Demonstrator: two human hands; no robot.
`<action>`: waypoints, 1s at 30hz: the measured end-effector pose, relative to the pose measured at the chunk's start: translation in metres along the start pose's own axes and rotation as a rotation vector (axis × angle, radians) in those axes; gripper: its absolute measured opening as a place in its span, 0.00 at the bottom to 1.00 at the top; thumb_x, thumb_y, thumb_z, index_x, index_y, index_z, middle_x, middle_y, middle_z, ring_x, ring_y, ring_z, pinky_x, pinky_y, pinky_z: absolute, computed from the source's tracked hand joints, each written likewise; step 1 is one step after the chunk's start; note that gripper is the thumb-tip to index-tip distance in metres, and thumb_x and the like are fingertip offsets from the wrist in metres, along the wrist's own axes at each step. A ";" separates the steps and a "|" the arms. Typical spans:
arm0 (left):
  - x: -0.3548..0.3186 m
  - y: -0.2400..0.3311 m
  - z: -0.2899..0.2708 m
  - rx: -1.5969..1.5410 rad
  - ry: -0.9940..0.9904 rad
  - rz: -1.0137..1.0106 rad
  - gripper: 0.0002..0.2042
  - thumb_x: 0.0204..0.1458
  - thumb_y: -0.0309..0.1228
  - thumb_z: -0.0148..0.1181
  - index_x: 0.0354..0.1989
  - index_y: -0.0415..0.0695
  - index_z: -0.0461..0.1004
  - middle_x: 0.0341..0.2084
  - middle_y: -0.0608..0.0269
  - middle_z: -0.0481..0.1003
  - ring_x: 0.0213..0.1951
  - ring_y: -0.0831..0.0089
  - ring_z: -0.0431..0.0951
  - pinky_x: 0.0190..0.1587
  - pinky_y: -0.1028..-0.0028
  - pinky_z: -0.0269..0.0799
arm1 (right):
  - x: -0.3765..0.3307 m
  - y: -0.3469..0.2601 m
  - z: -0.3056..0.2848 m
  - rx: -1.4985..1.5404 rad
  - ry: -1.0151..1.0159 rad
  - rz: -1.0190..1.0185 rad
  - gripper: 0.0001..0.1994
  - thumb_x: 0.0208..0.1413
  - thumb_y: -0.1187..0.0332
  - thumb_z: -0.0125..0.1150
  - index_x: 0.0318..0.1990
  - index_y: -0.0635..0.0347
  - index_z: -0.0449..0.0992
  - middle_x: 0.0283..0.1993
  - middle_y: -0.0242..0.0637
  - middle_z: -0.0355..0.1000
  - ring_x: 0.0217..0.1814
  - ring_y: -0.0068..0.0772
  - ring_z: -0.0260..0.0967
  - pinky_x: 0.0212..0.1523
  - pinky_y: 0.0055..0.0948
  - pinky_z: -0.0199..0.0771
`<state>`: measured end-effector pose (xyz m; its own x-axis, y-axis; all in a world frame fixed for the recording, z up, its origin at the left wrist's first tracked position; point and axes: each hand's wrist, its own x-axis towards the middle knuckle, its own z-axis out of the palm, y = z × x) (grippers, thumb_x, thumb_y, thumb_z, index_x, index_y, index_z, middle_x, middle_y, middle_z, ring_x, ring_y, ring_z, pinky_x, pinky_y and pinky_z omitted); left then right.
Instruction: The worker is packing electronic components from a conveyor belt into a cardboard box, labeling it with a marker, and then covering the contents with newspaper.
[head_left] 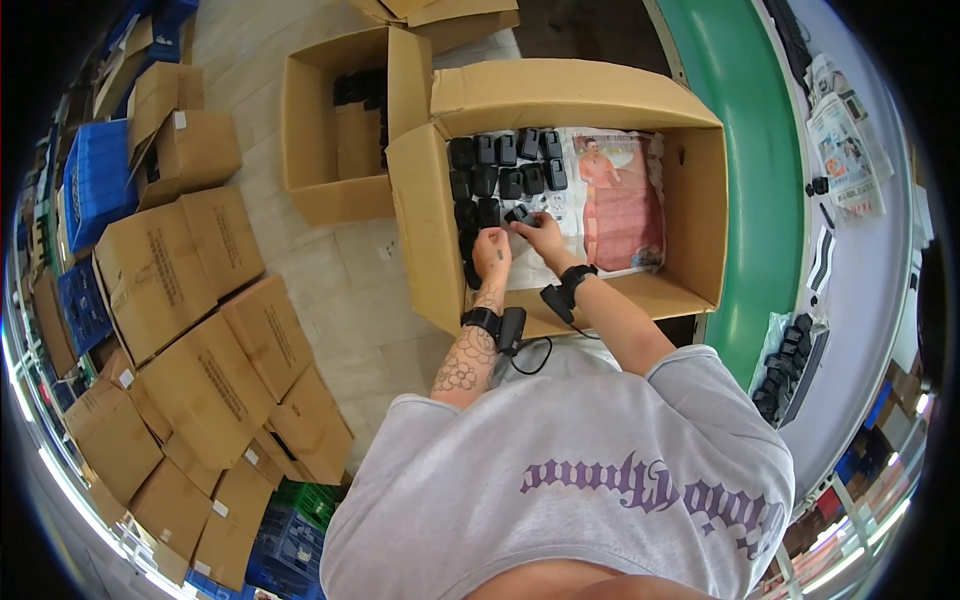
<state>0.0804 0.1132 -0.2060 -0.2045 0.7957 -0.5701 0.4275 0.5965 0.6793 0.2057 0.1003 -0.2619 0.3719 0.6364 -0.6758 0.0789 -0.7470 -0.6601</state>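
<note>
Both my hands reach into a large open cardboard box (700,200) in front of me. Small black blocky devices (500,165) lie packed in rows in the box's left part, on a sheet of printed paper (620,200). My right hand (545,238) is closed on one black device (518,214) just above the rows. My left hand (491,255) rests fingers-down on the devices at the lower end of the rows. Each wrist wears a black strap with a small black unit.
A second open box (340,125) with more black devices stands to the left. Sealed cartons (200,320) and blue crates (100,180) pile up further left. A green conveyor belt (750,150) and a grey table with newspapers (845,140) run on the right.
</note>
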 end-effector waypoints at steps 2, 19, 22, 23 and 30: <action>0.009 -0.018 -0.005 0.038 -0.038 0.008 0.17 0.49 0.41 0.52 0.36 0.39 0.77 0.32 0.50 0.78 0.38 0.56 0.78 0.43 0.64 0.70 | -0.017 -0.020 0.026 -0.056 0.089 -0.074 0.32 0.36 0.57 0.75 0.45 0.70 0.70 0.40 0.49 0.74 0.39 0.41 0.73 0.42 0.33 0.72; 0.019 -0.022 0.015 -0.549 -0.453 -0.307 0.14 0.55 0.41 0.47 0.35 0.44 0.73 0.29 0.69 0.73 0.31 0.78 0.71 0.32 0.77 0.65 | -0.025 -0.028 0.039 0.013 0.503 -0.174 0.19 0.35 0.65 0.71 0.30 0.65 0.67 0.33 0.51 0.69 0.38 0.55 0.67 0.39 0.44 0.67; 0.024 -0.025 0.013 -0.603 -0.526 -0.270 0.15 0.55 0.43 0.47 0.42 0.45 0.71 0.37 0.67 0.72 0.38 0.75 0.71 0.37 0.72 0.67 | -0.031 -0.048 0.023 0.031 0.396 -0.163 0.17 0.38 0.66 0.70 0.35 0.63 0.73 0.32 0.49 0.71 0.36 0.47 0.71 0.39 0.39 0.72; 0.039 -0.035 0.005 -0.563 -0.585 -0.348 0.15 0.56 0.43 0.45 0.43 0.48 0.71 0.38 0.69 0.73 0.40 0.75 0.72 0.40 0.71 0.68 | -0.046 -0.072 0.008 0.202 0.094 0.007 0.15 0.40 0.64 0.68 0.34 0.62 0.75 0.34 0.49 0.72 0.37 0.45 0.71 0.42 0.38 0.72; -0.007 0.032 -0.030 -0.272 -0.548 -0.082 0.26 0.58 0.43 0.45 0.60 0.39 0.52 0.55 0.43 0.63 0.53 0.53 0.69 0.49 0.55 0.70 | -0.152 -0.085 -0.165 0.259 0.214 -0.705 0.08 0.50 0.68 0.58 0.36 0.62 0.75 0.36 0.39 0.74 0.38 0.32 0.72 0.42 0.30 0.71</action>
<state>0.0696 0.1295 -0.1663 0.2858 0.6199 -0.7307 0.1744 0.7162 0.6758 0.2956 0.0352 -0.0492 0.4865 0.8736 -0.0075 0.1547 -0.0946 -0.9834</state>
